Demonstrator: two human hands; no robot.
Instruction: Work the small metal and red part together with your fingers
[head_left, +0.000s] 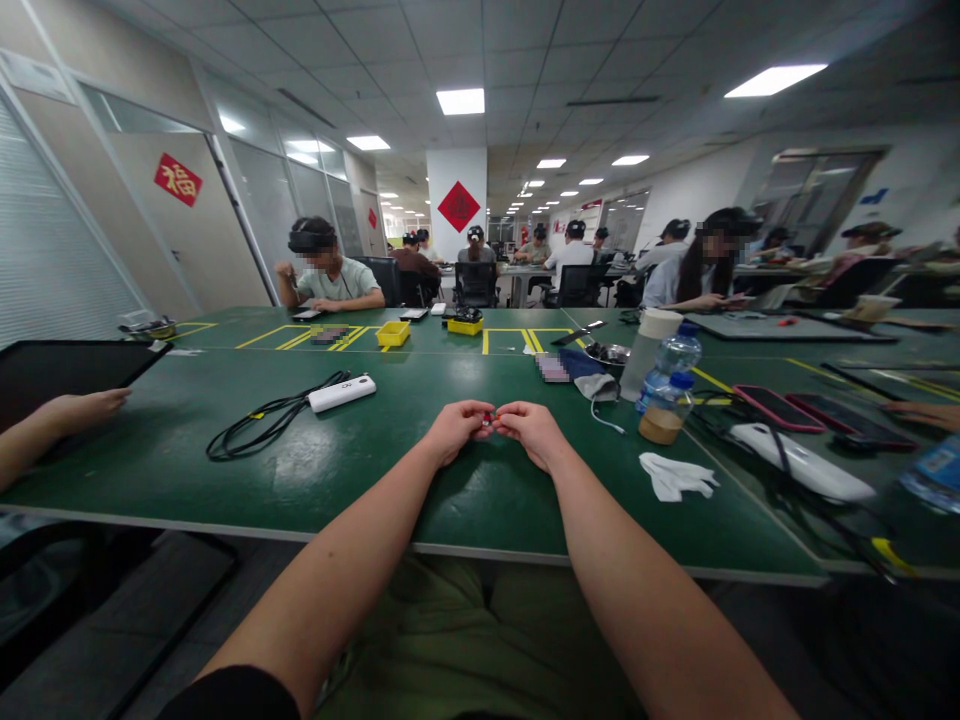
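Observation:
Both my hands meet over the green table [360, 480], fingertips nearly touching. Between them is a small object with red and whitish parts [487, 419], too small for me to name. My left hand [455, 432] pinches it from the left side. From the right, my right hand [531, 430] is closed at the fingertips on the same spot, where a bit of orange-red shows. The fingers cover most of the object. A white power bank [342, 394] with a coiled black cable [259, 425] lies to the left of my hands.
On the right stand a pale tumbler [649, 355] and plastic bottles [665, 407], near a crumpled white tissue [677, 477]. A metal bowl [609, 354] and yellow bins [393, 333] sit farther back. Another person's hand [82, 412] holds a dark panel at left. Co-workers sit across.

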